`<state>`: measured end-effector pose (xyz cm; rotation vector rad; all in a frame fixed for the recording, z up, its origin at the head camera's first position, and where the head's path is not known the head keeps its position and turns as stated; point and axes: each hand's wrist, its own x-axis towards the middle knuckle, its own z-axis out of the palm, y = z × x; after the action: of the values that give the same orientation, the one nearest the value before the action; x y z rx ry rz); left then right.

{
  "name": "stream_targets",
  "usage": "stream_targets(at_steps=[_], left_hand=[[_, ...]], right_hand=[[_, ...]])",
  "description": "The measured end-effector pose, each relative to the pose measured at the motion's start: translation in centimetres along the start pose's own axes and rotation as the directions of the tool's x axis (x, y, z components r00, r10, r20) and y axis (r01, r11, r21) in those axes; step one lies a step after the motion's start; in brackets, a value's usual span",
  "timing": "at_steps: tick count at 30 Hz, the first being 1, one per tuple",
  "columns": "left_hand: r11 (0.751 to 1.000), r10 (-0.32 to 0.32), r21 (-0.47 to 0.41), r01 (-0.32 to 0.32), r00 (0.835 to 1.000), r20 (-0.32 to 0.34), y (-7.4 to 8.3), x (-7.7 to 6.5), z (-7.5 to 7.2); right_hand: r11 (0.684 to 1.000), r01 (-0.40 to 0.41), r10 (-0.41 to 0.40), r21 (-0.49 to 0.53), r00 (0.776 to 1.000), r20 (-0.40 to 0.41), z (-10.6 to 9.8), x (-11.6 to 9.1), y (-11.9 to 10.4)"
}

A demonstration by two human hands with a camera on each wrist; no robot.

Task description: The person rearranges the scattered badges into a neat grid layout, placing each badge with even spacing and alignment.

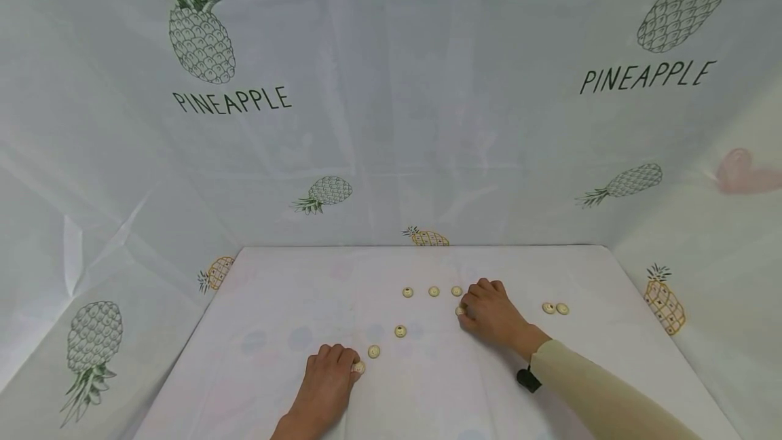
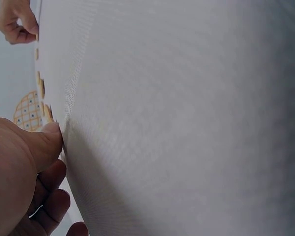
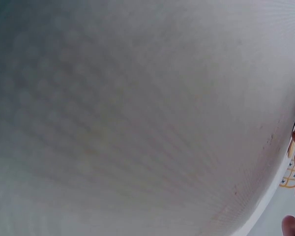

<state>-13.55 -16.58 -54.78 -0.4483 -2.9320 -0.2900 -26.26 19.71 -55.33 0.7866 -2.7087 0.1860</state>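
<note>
My left hand (image 1: 326, 382) is low on the white table, thumb and forefinger pinching a small round pale wooden disc (image 1: 359, 367). Close beyond it lie another disc (image 1: 374, 352) and one with a dark mark (image 1: 400, 331). Farther up and to the right, my right hand (image 1: 493, 312) pinches a disc (image 1: 460, 311) at its edge, most of it covered by the fingers. Just past those fingertips a row of discs runs leftward: one (image 1: 456, 291), a second (image 1: 434, 291) and a dark-marked third (image 1: 407, 292). In the left wrist view the left thumb (image 2: 46, 145) touches the tabletop; its disc is hidden there.
Two more discs (image 1: 549, 308) lie side by side on the right of the table (image 1: 275, 290). A black object (image 1: 528, 380) hangs at the right wrist by the sleeve. Pineapple-printed white cloth (image 1: 397, 121) rises behind the table and along both sides.
</note>
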Motion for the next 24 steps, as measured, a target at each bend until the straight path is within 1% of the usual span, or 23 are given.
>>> stream_targets(at_steps=[7, 16, 24], left_hand=[[1.000, -0.008, 0.000, 0.008, 1.000, 0.019, -0.04, 0.05, 0.02], [1.000, 0.005, 0.004, -0.005, 1.000, 0.012, -0.12, -0.03, 0.04], [1.000, 0.004, 0.003, -0.004, 1.000, 0.013, -0.08, -0.04, -0.03]], right_hand=[[1.000, 0.007, -0.007, -0.002, 1.000, -0.014, 0.10, -0.07, 0.07], [1.000, -0.001, 0.001, 0.000, 1.000, -0.016, 0.08, -0.08, -0.02], [0.999, 0.024, -0.025, -0.021, 1.000, -0.014, 0.28, -0.01, 0.01]])
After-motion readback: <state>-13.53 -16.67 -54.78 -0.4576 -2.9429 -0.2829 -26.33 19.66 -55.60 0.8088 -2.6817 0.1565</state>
